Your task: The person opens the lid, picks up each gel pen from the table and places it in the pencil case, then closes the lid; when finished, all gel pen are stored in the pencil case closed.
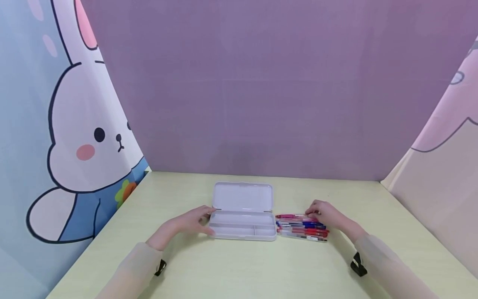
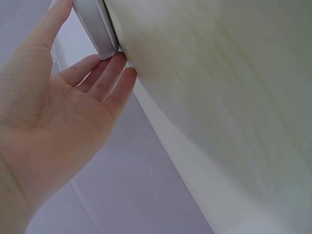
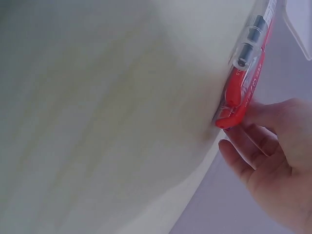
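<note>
A white pencil case (image 1: 242, 237) lies with its lid (image 1: 242, 197) raised at the back; the visible compartments hold nothing. Beside its left end is my left hand (image 1: 192, 220), thumb near the front corner and fingertips at the back corner. In the left wrist view those fingers are only slightly bent against the case end (image 2: 100, 34). Right of the case lies a row of pens (image 1: 304, 231), with red, blue and clear barrels. At the row's far edge my right hand (image 1: 326, 214) pinches a pink pen (image 1: 287, 216). Red pens (image 3: 236, 90) partly hide its fingertips in the right wrist view.
The pale table (image 1: 239, 270) extends on all sides of the case and pens. A purple backdrop (image 1: 261, 91) rises behind it. Printed cloths hang at the sides, with a cartoon rabbit (image 1: 86, 124) on the left one.
</note>
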A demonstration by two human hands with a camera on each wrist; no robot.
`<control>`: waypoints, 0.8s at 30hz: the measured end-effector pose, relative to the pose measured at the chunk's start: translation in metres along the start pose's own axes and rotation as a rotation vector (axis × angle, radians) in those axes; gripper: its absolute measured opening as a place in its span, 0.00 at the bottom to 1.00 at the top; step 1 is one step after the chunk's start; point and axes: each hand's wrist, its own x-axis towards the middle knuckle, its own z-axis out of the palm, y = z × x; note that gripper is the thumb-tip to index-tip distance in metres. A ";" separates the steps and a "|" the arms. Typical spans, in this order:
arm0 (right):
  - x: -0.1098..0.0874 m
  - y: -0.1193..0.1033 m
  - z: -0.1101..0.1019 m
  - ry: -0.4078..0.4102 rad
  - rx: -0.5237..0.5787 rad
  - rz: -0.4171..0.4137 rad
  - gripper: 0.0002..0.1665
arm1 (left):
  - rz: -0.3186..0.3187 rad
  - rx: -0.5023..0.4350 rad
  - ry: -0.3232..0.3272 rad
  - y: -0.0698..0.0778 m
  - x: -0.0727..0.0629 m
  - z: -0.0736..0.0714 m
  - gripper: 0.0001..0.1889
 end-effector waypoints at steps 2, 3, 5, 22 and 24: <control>0.001 0.000 0.000 0.000 -0.017 -0.005 0.09 | -0.004 -0.003 -0.001 0.001 0.000 0.000 0.42; 0.001 0.000 0.000 0.001 -0.023 -0.003 0.09 | -0.002 -0.001 -0.001 0.001 0.000 -0.001 0.42; 0.002 0.001 0.001 0.003 -0.033 0.000 0.09 | -0.005 0.000 -0.002 0.001 0.000 -0.001 0.42; 0.003 -0.001 0.004 0.034 -0.033 0.017 0.05 | -0.014 0.008 0.002 -0.002 0.001 0.001 0.43; 0.002 -0.001 0.003 0.042 -0.043 0.002 0.06 | -0.022 0.004 0.004 -0.001 0.001 0.001 0.43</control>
